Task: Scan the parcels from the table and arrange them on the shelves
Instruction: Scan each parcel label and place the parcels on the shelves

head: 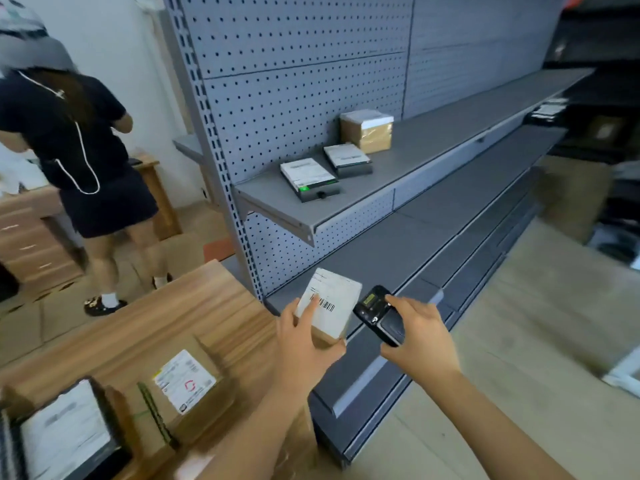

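Two hands meet at the lower centre of the frame. Our left hand (301, 337) grips a small parcel (332, 303), fingers curled round its brown body and one digit resting on the white label, whose barcode faces up. Our right hand (420, 336) holds a black scanner (379, 315) just beside the parcel's right edge, small screen turned up and one finger stretched over its top. Parcel and scanner hang above the front of the lower shelf (381, 258), near the corner of the wooden table (194, 306) at lower left.

On that table we see a labelled brown carton (185, 382) and, in the bottom-left corner, a dark packet (65, 438) with a white sheet on top — both blurred.

Three parcels sit on the upper shelf (450, 140) at mid-frame: a flat dark box (308, 178), a second flat box (348, 160) just beside it — white labels up — and a taped brown cube (367, 131) further along, against the perforated back panel (277, 98).

At upper left, another person (69, 133) in dark clothes stands facing away, beside wooden drawers (31, 237).
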The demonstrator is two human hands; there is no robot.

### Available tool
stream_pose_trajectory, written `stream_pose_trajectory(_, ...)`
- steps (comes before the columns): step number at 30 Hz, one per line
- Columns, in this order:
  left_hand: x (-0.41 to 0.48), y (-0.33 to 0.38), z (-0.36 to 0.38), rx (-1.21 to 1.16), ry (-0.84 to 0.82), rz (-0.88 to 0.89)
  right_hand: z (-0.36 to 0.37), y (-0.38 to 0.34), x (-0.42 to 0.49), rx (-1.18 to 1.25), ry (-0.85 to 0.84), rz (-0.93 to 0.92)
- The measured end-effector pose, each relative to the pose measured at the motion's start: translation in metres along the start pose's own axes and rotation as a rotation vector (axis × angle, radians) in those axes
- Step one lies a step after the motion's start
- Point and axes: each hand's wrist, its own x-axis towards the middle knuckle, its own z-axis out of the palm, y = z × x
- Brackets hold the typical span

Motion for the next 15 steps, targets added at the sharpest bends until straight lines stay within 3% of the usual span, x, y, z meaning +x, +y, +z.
stream_pose_trajectory(15, 0.088, 0.230, 0.188, -0.067, 0.103, 0.195, -0.164, 0.229, 0.069, 0.027, 0.263, 0.072)
